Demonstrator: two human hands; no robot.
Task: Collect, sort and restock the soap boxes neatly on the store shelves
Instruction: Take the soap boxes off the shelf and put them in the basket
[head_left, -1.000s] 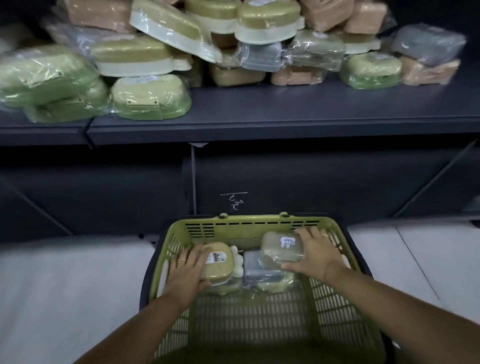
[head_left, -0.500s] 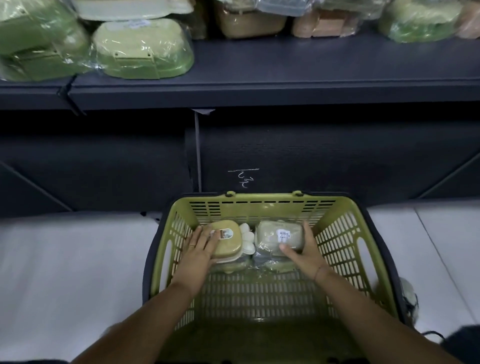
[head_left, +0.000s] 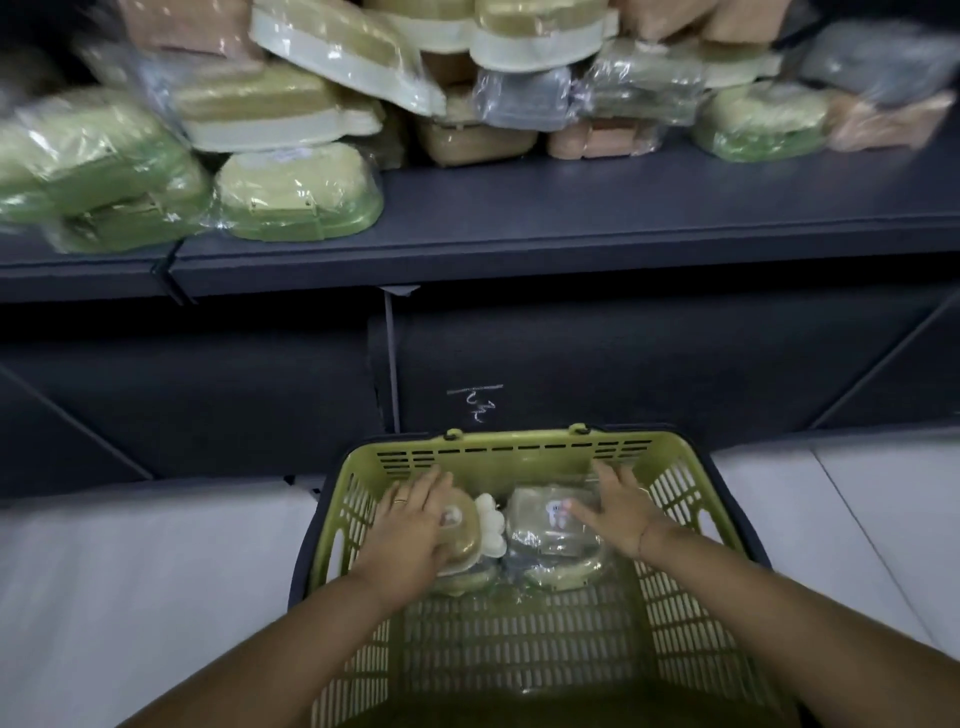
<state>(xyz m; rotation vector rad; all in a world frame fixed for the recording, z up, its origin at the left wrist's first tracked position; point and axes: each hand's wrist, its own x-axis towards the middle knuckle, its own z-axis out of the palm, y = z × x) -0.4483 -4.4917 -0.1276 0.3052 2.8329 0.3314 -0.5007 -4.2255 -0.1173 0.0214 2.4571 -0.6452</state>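
since both lie low in the slotted green plastic basket (head_left: 514, 441) at lower centre, each box is best lifted straight up with a firm hold, as the film looks slippery. the left hand (head_left: 410, 530) curls over the tan-lidded cream-based soap box (head_left: 462, 535), gripping it; the right hand (head_left: 618, 514) lies spread, fingers fairly straight, on the clear-wrapped pale green soap box (head_left: 545, 525) beside it.
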